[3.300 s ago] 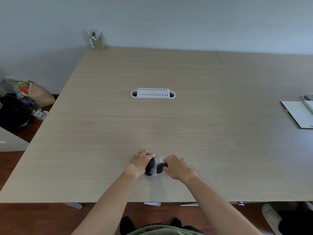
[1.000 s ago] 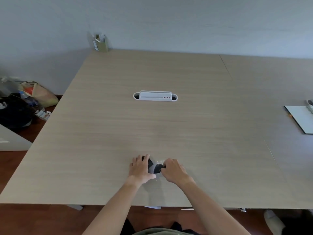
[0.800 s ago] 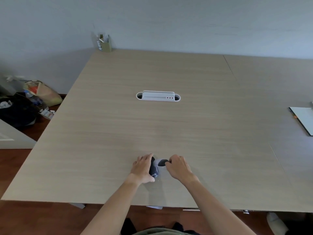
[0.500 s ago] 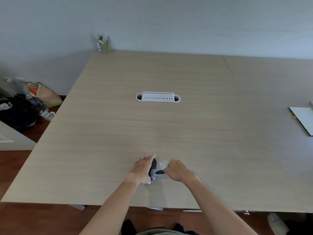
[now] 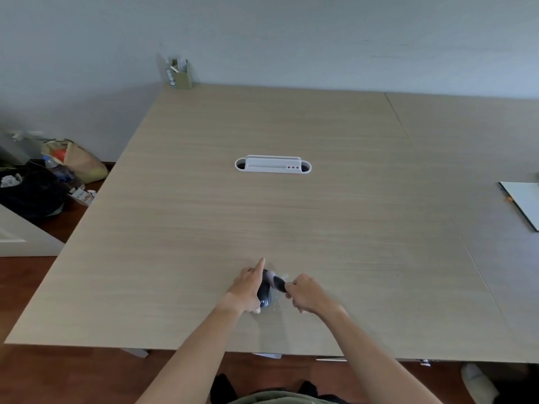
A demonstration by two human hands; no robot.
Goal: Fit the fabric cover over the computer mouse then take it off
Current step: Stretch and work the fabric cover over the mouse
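left hand point(image 5: 248, 290) grip clamped on the side of the black mouse point(image 5: 264, 294), index finger pointing out | right hand point(image 5: 306, 293) grip pinched shut on the cover point(image 5: 277, 282) at the mouse's far end | both near the tabletop point(image 5: 204, 228) front edge | pen holder point(image 5: 181, 74) stuffed, far corner

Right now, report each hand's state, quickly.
Left hand: closed around the mouse, index finger extended.
Right hand: closed, pinching the fabric cover.
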